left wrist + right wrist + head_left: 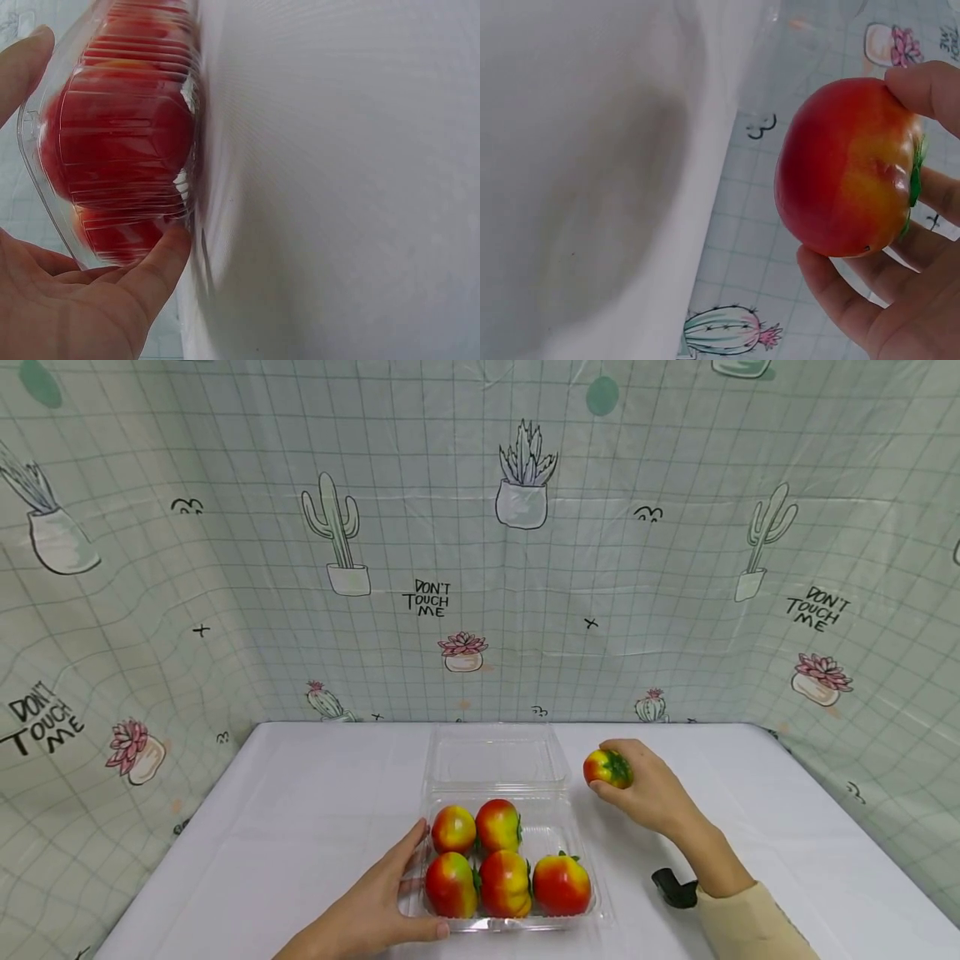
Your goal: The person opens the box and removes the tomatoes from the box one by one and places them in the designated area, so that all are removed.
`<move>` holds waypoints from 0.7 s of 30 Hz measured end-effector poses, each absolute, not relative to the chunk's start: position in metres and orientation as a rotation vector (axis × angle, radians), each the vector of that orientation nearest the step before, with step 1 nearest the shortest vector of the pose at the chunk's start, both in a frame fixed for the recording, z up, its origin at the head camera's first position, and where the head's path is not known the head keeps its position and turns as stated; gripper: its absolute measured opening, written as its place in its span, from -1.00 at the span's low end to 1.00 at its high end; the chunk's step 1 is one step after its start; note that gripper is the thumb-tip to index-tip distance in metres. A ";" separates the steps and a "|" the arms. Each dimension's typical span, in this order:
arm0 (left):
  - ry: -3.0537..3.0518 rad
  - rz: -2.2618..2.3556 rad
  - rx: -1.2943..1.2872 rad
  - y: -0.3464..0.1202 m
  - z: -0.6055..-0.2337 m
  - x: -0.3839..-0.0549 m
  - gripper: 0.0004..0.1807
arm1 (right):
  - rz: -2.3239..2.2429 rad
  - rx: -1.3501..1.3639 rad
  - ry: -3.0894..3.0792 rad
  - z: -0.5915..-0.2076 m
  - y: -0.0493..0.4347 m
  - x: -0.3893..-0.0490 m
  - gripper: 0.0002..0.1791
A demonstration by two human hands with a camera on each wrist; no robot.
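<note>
A clear plastic clamshell container (pixel 588 860) sits on the table with its lid (pixel 491 758) folded back, away from me. Inside are several red-and-yellow tomatoes (pixel 504 883), two in the far row and the rest in the near row. My left hand (pixel 375 893) grips the container's near left corner, thumb at the front rim and fingers along the left wall. Right of the lid, above the table, my right hand (pixel 648 785) holds another tomato (pixel 847 169) between thumb and fingers. Its green leafy top faces the palm side.
A small black curved object (pixel 673 888) lies on the white table (pixel 315 810) beside the right forearm. Behind the table and along both sides hangs a grid-patterned cloth (pixel 390 527) printed with potted cacti and lettering.
</note>
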State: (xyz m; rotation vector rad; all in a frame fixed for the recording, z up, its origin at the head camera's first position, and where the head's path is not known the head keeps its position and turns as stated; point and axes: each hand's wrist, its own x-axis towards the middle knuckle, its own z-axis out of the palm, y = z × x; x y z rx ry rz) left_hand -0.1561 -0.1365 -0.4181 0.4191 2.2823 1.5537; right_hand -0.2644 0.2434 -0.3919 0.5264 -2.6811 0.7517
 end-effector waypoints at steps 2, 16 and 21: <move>2.277 1.556 0.416 -0.137 -0.418 -0.156 0.24 | 0.747 0.520 -2.694 -0.394 0.245 -0.266 -0.42; 2.257 1.571 0.424 -0.137 -0.418 -0.155 0.24 | 0.703 0.525 -2.806 -0.405 0.252 -0.273 -0.42; 2.241 1.582 0.426 -0.138 -0.418 -0.155 0.24 | 0.686 0.532 -2.851 -0.406 0.252 -0.274 -0.42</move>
